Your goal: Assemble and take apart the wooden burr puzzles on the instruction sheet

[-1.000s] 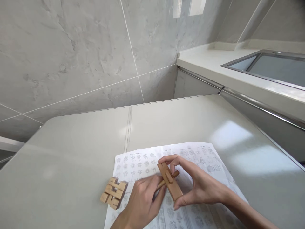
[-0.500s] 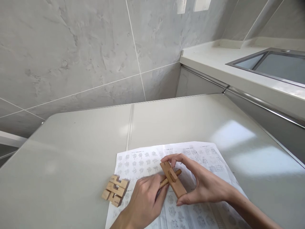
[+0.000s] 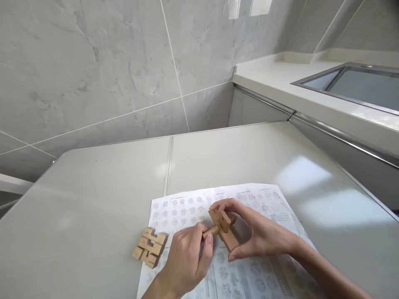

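One crossing is made (no more): over the sheet [image 3: 249,278], right hand [image 3: 264,240] fingers clasp the bar [image 3: 227,234], left hand [image 3: 187,262] fingers pinch the stick [image 3: 210,231] across it; interlocked blocks [image 3: 149,247] lie apart on the desk [image 3: 93,199].

Left hand [image 3: 187,261] and right hand [image 3: 262,238]: both bare, fingers slender, nails short. Right forearm [image 3: 318,270] bare up to the frame edge; left wrist [image 3: 158,287] bare as well.

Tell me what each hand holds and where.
Right hand holds a bar by its two ends. Left hand pinches the near end of a stick crossing it.
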`<action>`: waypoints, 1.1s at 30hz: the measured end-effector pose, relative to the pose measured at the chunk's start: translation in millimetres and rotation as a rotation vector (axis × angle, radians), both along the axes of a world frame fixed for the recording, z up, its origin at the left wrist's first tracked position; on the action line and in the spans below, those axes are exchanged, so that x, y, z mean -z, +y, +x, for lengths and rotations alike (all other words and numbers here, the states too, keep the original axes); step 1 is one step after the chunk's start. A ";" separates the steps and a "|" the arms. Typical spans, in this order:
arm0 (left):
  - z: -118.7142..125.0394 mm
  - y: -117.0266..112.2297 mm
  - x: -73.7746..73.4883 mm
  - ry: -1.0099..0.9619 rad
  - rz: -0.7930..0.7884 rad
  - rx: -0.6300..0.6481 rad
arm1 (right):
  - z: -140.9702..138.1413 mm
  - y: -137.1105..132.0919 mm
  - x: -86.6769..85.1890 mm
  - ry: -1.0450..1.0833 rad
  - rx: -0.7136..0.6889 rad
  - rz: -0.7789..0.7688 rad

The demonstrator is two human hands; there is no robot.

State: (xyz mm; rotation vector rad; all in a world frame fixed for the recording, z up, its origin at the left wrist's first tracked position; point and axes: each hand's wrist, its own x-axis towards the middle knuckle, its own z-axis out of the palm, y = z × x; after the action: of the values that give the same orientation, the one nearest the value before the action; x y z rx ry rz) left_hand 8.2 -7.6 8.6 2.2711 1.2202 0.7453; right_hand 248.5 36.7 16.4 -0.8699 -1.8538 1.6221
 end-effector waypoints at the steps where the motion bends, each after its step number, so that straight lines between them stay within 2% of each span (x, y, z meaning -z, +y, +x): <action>1: -0.1 0.2 0.4 0.003 0.007 -0.009 | 0.1 0.2 0.8 -0.005 0.007 -0.004; 9: -0.4 -0.3 0.1 -0.030 -0.033 0.017 | -13.5 -6.4 8.9 0.100 0.068 -0.065; 16: -1.7 -1.6 -2.9 -0.088 -0.103 0.003 | -21.3 -10.8 6.3 0.147 0.101 -0.084; 22: -1.2 1.3 -7.7 -0.184 -0.136 0.045 | -20.7 -9.4 3.5 0.179 0.115 -0.121; 27: -4.0 1.0 -5.4 -0.232 -0.155 0.004 | 0.5 -3.5 -11.5 0.077 0.193 -0.053; 33: -6.3 -2.9 2.4 -0.178 -0.151 0.032 | 53.0 1.5 -16.7 -0.214 0.356 0.099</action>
State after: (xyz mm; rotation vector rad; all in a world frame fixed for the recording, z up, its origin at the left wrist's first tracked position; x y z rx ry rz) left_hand 1.8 -10.5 6.2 2.0508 1.1157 0.7970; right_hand 301.5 38.2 33.1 -1.2870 -1.7742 1.2498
